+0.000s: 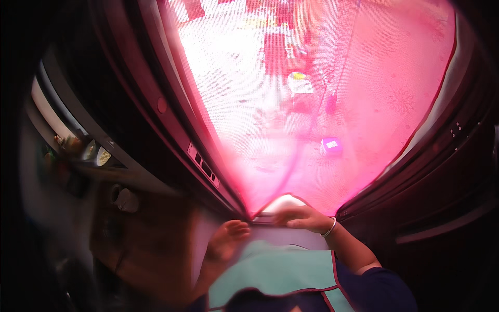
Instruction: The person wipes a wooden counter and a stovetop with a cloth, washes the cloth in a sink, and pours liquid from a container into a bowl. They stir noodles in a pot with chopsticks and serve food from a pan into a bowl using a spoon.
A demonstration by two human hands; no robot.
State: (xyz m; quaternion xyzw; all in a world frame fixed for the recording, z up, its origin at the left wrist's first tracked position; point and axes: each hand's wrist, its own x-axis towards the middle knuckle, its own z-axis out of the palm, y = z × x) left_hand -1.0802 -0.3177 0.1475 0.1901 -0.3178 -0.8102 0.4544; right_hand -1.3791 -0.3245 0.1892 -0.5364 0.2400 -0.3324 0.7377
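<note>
Hands touch pink curtain hanging upright, hem lowest

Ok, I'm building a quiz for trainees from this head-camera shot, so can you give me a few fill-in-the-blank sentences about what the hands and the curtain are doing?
1. The mesh curtain in the doorway is ____ in colour.
2. The right hand wears a pale bracelet on its ____.
3. The left hand is blurred and lies ____ the curtain's bottom tip.
4. The person's apron is light ____.

Missing words: pink; wrist; below; green
</note>
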